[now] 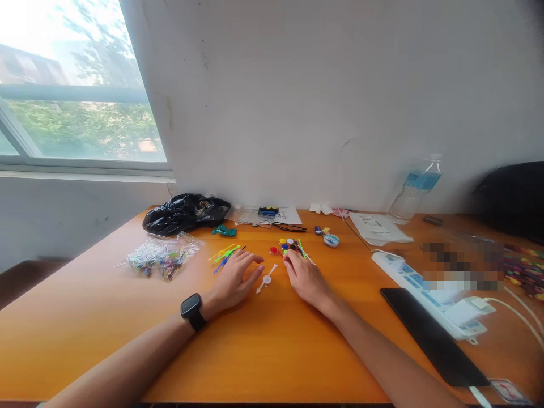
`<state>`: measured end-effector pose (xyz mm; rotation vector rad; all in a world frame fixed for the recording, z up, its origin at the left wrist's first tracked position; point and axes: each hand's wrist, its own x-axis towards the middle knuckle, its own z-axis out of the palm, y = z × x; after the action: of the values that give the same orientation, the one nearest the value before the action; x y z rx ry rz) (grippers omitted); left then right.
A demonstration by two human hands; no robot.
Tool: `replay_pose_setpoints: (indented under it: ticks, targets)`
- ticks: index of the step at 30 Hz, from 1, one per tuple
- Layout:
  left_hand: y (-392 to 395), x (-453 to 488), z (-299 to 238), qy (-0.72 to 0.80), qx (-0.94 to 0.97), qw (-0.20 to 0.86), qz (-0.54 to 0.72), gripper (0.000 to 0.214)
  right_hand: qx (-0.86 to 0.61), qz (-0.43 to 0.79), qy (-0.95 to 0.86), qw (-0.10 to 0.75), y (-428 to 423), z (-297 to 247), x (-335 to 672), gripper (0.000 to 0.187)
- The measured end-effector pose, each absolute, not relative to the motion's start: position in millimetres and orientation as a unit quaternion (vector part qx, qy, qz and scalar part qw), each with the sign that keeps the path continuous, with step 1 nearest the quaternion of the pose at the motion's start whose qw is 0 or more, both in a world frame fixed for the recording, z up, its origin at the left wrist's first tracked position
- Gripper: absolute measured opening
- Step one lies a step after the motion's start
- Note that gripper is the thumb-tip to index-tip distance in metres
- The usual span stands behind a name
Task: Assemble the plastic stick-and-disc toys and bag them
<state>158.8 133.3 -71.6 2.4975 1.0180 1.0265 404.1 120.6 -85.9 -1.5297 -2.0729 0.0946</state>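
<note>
My left hand [237, 279], with a black watch on the wrist, rests on the wooden table with thumb and fingers apart, holding nothing. Close to its fingertips lie several thin plastic sticks [224, 258] in yellow, green and blue. A white stick with a round white disc [267, 280] at its middle lies between my hands. My right hand [306, 279] reaches to a small pile of coloured discs [292, 245] in red, yellow, blue, black and white. Its fingers are curled together at the pile's near edge, and whatever is in them is hidden. Green and white sticks [302, 249] lie just beyond it.
A clear bag of small plastic parts [164, 255] and a black plastic bag [187, 214] are at left. On the right are a power strip [420, 289], a black phone-like slab [433, 334] and a water bottle [412, 192]. A small round container [331, 241] stands behind the discs.
</note>
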Motion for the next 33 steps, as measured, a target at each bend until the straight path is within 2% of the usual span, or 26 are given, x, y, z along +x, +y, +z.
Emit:
replay_pose_setpoints:
  ticks: [9,33]
  targets:
    - [133.9,159.1,-73.1,0.346,0.860,0.133,0.352,0.019,-0.559,0.044,-0.785,0.263,119.5,-87.0,405.7,0.029]
    - [131.4,161.0,-70.4,0.306,0.885,0.138,0.323,0.019,-0.568,0.062,-0.780,0.257,118.5,-84.7,404.7,0.033]
